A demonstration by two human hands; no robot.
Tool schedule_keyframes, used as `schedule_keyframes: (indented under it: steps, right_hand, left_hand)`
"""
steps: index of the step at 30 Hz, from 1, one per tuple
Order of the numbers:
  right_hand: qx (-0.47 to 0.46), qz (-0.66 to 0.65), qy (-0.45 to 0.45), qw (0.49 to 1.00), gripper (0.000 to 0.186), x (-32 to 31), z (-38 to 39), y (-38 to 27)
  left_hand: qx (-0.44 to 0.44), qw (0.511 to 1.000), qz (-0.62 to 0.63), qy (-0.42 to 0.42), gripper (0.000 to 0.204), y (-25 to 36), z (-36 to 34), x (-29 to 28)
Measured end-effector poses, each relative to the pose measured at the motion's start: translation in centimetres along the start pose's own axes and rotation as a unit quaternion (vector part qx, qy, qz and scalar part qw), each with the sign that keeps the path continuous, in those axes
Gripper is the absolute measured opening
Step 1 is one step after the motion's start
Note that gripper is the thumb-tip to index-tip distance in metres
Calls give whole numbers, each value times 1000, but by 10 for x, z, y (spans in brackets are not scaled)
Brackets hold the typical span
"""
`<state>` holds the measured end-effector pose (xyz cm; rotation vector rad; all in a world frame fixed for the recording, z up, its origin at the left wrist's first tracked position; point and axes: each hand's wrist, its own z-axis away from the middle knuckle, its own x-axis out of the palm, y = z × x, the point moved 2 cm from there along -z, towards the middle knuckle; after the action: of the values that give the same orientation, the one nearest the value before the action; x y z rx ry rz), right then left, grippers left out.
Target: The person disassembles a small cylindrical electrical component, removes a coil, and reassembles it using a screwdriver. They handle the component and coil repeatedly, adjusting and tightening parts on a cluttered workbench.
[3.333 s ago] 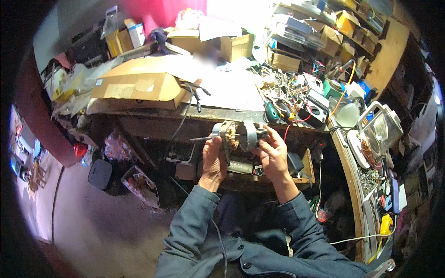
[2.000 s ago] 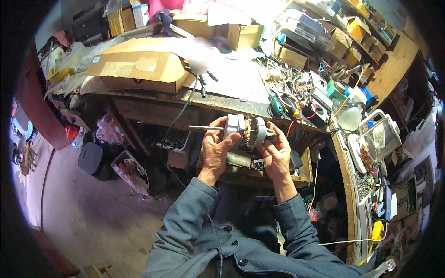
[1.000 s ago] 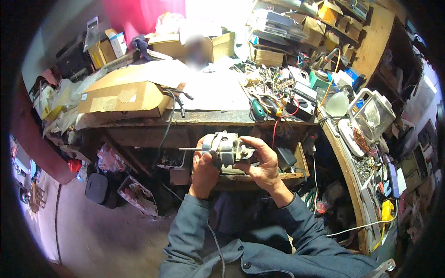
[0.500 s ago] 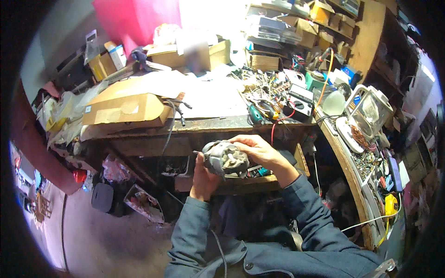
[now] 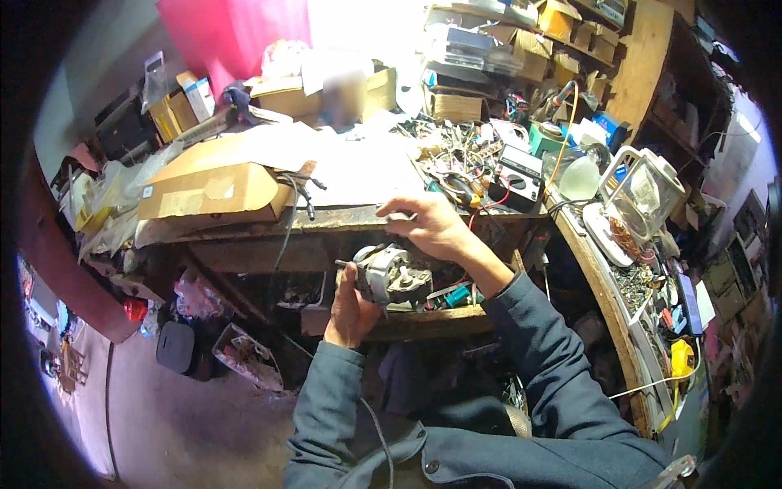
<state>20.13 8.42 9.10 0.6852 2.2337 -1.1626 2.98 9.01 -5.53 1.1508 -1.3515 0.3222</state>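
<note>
While the left hand (image 5: 350,314) grips one grey metal motor (image 5: 393,279) from its eight o'clock side, thumb up along the casing, the motor hangs in the air just before the bench (image 5: 342,218). Its long axis runs roughly from ten o'clock to four: one thin shaft (image 5: 341,262) pokes out toward ten, only a stub of it showing by the thumb, and the worn end face turns toward four. Details on that face are hard to make out, and most of the left hand's fingers lie hidden behind the body. The one right hand (image 5: 436,231) hovers apart from the motor at about one o'clock, fingers bent; whether they pinch anything small I cannot tell.

Near the motor, between three and four o'clock, one teal handle (image 5: 458,297) shows in a drawer, its other end obscured. Farther out, at ten o'clock, one cardboard box (image 5: 216,193) rests on the bench, a dark cable (image 5: 292,220) hanging beside it. A heap of tools (image 5: 460,155) lies toward one o'clock, too tangled to count. Toward two stand one meter (image 5: 517,175) and, beyond it, one clear jug (image 5: 652,191). At eight, one dark bin (image 5: 175,349) sits on the floor.
</note>
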Motion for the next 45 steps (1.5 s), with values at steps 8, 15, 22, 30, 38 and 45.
schedule_keyframes:
  steps: [8,15,22,30,38,45]
  right_hand:
    - [138,-193,-24,971,22,11,-3,-2]
    - [3,-154,36,987,25,7,1,-24]
    - [188,-268,-37,944,23,19,-5,9]
    - [-43,-90,-7,995,26,12,-6,-44]
    - [18,-237,-19,971,27,15,-13,-53]
    - [-65,-176,-36,982,51,5,7,-41]
  left_hand:
    - [27,997,-72,-16,75,4,11,-2]
    - [26,997,-70,-31,75,7,11,2]
    - [41,993,-110,-24,79,2,7,-22]
    - [17,998,-52,-15,80,4,14,-6]
    - [28,998,-64,9,76,0,4,1]
    - [35,998,-15,54,64,1,-8,-2]
